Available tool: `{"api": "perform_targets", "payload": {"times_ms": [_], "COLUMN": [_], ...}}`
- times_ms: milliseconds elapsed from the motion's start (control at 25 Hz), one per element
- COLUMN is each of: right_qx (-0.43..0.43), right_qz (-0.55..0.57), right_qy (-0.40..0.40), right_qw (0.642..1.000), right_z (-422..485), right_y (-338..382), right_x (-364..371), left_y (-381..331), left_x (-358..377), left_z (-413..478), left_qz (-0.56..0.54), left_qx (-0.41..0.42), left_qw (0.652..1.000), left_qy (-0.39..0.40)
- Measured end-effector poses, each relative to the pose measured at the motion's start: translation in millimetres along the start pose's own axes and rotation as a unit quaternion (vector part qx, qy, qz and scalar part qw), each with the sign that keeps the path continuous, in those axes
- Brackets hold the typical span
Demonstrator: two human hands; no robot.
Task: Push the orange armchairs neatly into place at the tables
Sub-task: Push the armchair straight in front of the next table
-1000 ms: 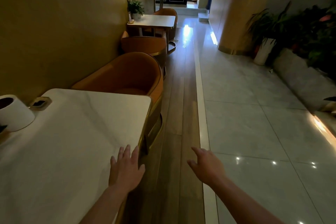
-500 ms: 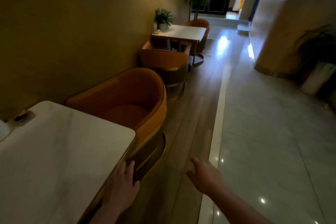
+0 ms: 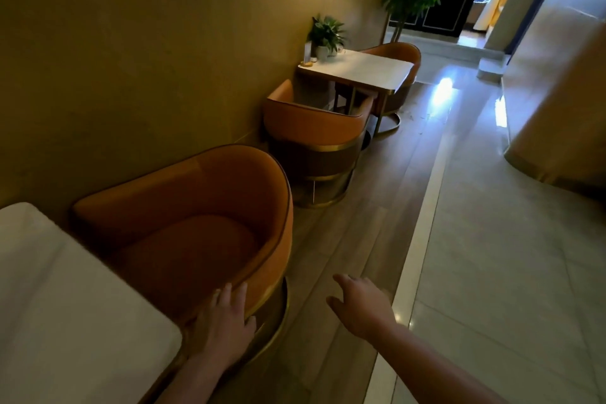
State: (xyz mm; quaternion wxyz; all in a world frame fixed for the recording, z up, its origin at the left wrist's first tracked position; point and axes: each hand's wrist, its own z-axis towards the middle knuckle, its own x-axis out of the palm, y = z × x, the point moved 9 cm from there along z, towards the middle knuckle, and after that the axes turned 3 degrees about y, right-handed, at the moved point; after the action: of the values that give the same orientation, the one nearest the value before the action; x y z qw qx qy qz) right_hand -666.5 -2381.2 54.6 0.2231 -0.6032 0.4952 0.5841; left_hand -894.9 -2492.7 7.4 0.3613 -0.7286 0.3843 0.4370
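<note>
The white table (image 3: 65,305) fills the space left of the left hand, its corner just beside the wrist. Directly ahead of that hand stands the nearest orange armchair (image 3: 196,223), its open seat facing the table. Farther ahead of both hands, a second armchair (image 3: 314,131) is drawn up to a smaller table (image 3: 357,70), with a third armchair (image 3: 401,54) on its far side and a potted plant (image 3: 326,33) on top by the wall. The left hand (image 3: 223,325) lies flat, fingers straight, against the nearest chair's rim. The right hand (image 3: 360,308) hovers over the wooden floor (image 3: 344,207) to its right, fingers loosely spread, holding nothing.
</note>
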Motion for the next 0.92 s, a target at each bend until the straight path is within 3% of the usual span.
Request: {"api": "perform_targets", "payload": {"times_ms": [280, 520, 920], "right_qx": [-0.033, -0.122, -0.276], "right_qz": [-0.011, -0.032, -0.1], "right_qy": [0.036, 0.091, 0.193], "right_qw": [0.999, 0.988, 0.936], "right_z": [159, 310, 498], "right_y": [-44, -69, -10], "right_x": [-53, -69, -81], "left_y": [-49, -68, -81], "left_x": [-41, -54, -76], "left_z": [137, 245, 346], "left_qz": [-0.008, -0.026, -0.137], "left_qx": [-0.037, -0.137, -0.328], "left_qw": [0.999, 0.99, 0.934], "left_qy": [-0.005, -0.02, -0.036]}}
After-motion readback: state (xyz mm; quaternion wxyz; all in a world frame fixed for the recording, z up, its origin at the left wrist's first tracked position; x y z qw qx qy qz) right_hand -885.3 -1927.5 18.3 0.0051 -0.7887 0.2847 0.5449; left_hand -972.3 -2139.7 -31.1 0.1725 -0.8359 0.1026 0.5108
